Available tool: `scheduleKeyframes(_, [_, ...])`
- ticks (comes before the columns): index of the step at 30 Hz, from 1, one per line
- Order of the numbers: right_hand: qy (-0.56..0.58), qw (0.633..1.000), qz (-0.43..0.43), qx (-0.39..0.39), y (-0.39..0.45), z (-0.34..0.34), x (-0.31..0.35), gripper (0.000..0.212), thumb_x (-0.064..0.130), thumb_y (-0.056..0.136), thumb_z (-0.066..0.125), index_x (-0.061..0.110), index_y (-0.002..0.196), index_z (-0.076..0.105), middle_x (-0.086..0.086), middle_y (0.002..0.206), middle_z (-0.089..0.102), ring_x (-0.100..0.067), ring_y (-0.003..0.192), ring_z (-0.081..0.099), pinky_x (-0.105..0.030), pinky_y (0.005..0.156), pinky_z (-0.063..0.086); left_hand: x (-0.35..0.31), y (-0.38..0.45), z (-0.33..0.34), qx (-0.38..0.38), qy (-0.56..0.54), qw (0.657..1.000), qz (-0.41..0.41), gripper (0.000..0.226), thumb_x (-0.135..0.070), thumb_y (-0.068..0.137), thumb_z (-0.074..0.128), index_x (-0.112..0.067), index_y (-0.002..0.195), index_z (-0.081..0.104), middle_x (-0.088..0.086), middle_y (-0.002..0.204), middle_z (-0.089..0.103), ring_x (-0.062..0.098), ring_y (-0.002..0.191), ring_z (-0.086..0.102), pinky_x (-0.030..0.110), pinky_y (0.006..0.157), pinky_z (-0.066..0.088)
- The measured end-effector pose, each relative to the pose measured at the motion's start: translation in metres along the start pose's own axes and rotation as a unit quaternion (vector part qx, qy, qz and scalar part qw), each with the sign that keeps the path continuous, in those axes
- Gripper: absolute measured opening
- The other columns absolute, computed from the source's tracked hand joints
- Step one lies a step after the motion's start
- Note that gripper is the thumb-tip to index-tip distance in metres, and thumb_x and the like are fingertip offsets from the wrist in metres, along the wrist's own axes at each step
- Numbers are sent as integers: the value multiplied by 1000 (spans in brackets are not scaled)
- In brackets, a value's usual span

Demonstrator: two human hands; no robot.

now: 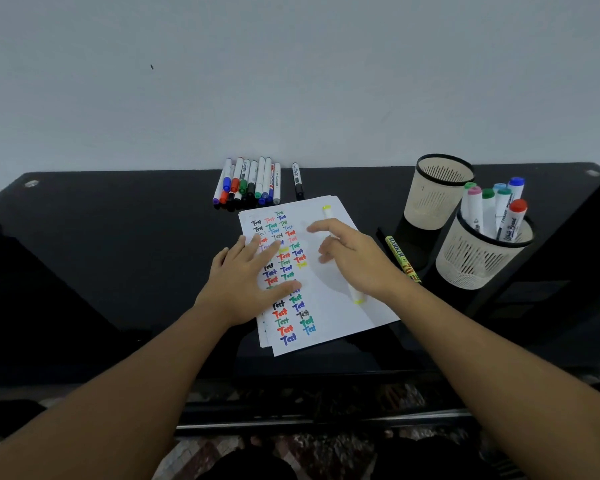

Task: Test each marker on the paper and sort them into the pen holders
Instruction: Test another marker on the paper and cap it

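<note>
A stack of white paper [340, 306] covered in coloured "Test" words lies on the black table. My left hand [248, 275] presses flat on its left side, fingers straight. My right hand [347, 252] hovers over a yellow-tipped white marker [327, 213] that lies lengthwise on the paper; the fingers are spread and relaxed, and the marker's middle is hidden beneath them. Several capped markers [248, 183] lie bunched at the back, a black one [297, 180] beside them. The near pen holder [478, 261] holds several markers. The far pen holder [437, 192] looks empty.
A yellow-green marker labelled "MARKER" [400, 256] lies on the table between the paper and the near holder. The table [118, 237] ends at a pale wall behind. A dark upright edge [596, 209] stands at the far right.
</note>
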State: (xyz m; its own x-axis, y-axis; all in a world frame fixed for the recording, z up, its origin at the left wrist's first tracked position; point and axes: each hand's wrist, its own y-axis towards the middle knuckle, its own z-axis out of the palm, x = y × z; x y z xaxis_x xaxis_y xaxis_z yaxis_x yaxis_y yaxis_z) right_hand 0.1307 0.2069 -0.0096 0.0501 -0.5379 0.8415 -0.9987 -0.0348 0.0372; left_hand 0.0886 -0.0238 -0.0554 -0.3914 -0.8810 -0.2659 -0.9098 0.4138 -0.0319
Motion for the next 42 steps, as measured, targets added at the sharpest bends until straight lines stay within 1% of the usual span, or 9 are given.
scheduleKeyframes(4, [52, 998, 37, 10, -9, -12, -7, 50, 11, 100, 53, 42, 139, 43, 2, 114, 64, -15, 108, 65, -30, 87, 53, 1, 5, 1, 26, 45, 999, -8, 105, -103, 70, 13, -48, 158, -2, -5, 169, -9, 18, 155, -12, 48, 124, -5])
scheduleKeyframes(9, [4, 999, 36, -41, -25, -22, -11, 35, 7, 98, 64, 30, 112, 42, -1, 98, 68, -22, 91, 72, -43, 86, 59, 3, 6, 3, 19, 55, 998, -6, 105, -103, 69, 10, -47, 158, 1, -5, 169, -7, 18, 156, -9, 47, 124, -5])
scheduleKeyframes(12, [7, 998, 22, -56, -39, -29, -6, 11, 23, 106, 54, 21, 114, 47, -6, 97, 70, -16, 80, 72, -32, 74, 59, 4, 5, 4, 14, 51, 999, -6, 105, -103, 70, 10, -47, 159, 3, -6, 170, -5, 18, 156, -8, 47, 124, -4])
scheduleKeyframes(14, [22, 998, 29, -58, -50, -34, -1, 22, 42, 108, 47, 26, 121, 55, -7, 91, 70, -16, 72, 69, -26, 71, 56, 4, 5, 4, 11, 52, 999, -5, 106, -103, 70, 10, -46, 159, 4, -5, 170, -4, 18, 156, -7, 47, 124, -3])
scheduleKeyframes(16, [-32, 995, 35, -89, -60, -41, 0, 34, 54, 106, 45, 31, 123, 65, -1, 84, 68, -14, 70, 62, -31, 74, 53, 5, 6, 4, 10, 53, 999, -4, 106, -102, 70, 10, -46, 159, 5, -5, 170, -3, 19, 156, -6, 47, 124, -3])
scheduleKeyframes(19, [-113, 981, -12, -158, -74, -55, 2, 33, 46, 106, 48, 19, 103, 68, 0, 81, 65, -14, 74, 60, -38, 71, 52, 4, 5, 4, 7, 45, 999, -3, 107, -103, 69, 12, -45, 159, 9, -5, 170, -1, 18, 156, -4, 46, 124, -2])
scheduleKeyframes(23, [-132, 964, -50, -227, -91, -83, 10, 21, 38, 104, 56, 19, 112, 54, 8, 76, 63, -5, 72, 60, -22, 63, 45, 5, 4, 5, -11, 31, 999, 5, 111, -103, 68, 16, -40, 159, 19, -4, 169, 9, 19, 156, 3, 47, 125, 1])
scheduleKeyframes(31, [-184, 924, -23, -335, -117, -145, 13, 28, 46, 105, 53, 21, 117, 53, 10, 86, 69, -13, 80, 67, -43, 72, 56, 11, 7, 11, -29, 25, 999, 10, 110, -103, 69, 20, -39, 158, 27, -5, 168, 16, 19, 156, 11, 49, 125, 6])
scheduleKeyframes(42, [-264, 913, 72, -304, -113, -162, -9, 32, 51, 101, 57, 23, 115, 54, 8, 80, 63, -13, 74, 63, -43, 65, 56, 11, 4, 11, -43, 0, 999, 8, 114, -105, 64, 21, -38, 156, 32, -6, 167, 19, 18, 155, 13, 48, 125, 8])
